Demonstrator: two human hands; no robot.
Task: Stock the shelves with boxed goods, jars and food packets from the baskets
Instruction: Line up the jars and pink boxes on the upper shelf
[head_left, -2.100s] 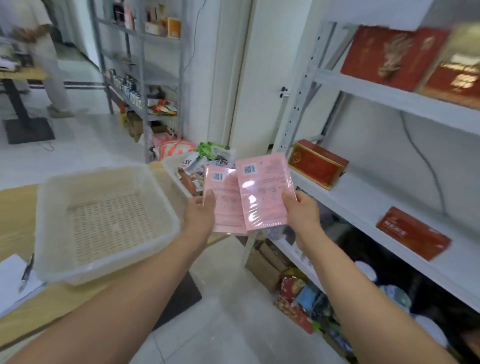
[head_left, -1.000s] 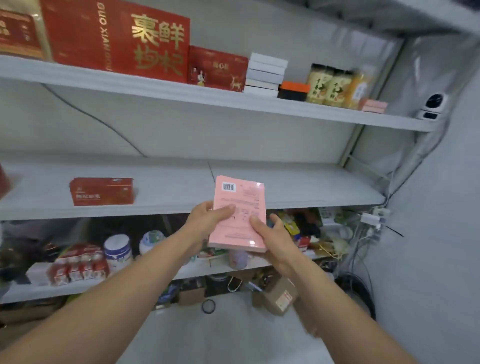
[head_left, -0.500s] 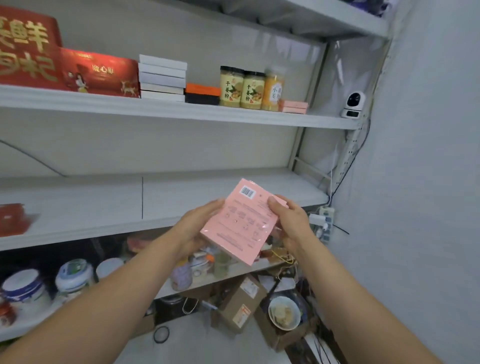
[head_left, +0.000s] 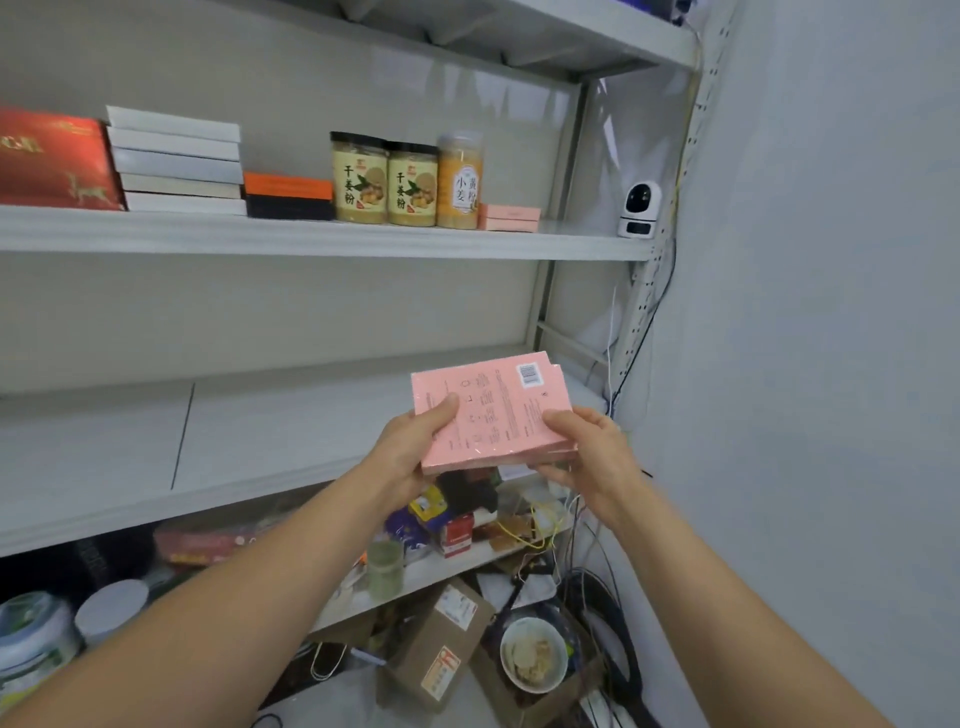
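Two flat pink boxes (head_left: 493, 410) lie stacked in both my hands, barcode side up, in front of the right end of the middle shelf (head_left: 249, 431). My left hand (head_left: 410, 447) grips their left edge with the thumb on top. My right hand (head_left: 587, 452) grips the right near corner, thumb on top as well. On the upper shelf (head_left: 311, 241), at its right end, lie two more pink boxes (head_left: 509, 217) beside three jars (head_left: 405, 182).
A small white camera (head_left: 640, 210) sits at the upper shelf's right end. Stacked white boxes (head_left: 176, 161), an orange and black box (head_left: 288, 195) and a red box (head_left: 52, 161) fill its left. Lower shelf and floor hold clutter, cardboard boxes (head_left: 436, 644) and cables. A wall stands close on the right.
I turned from the basket table to the shelves and moved right along them. The two pink boxes, first held apart, are stacked together and have turned flatter, held higher near the middle shelf's right end.
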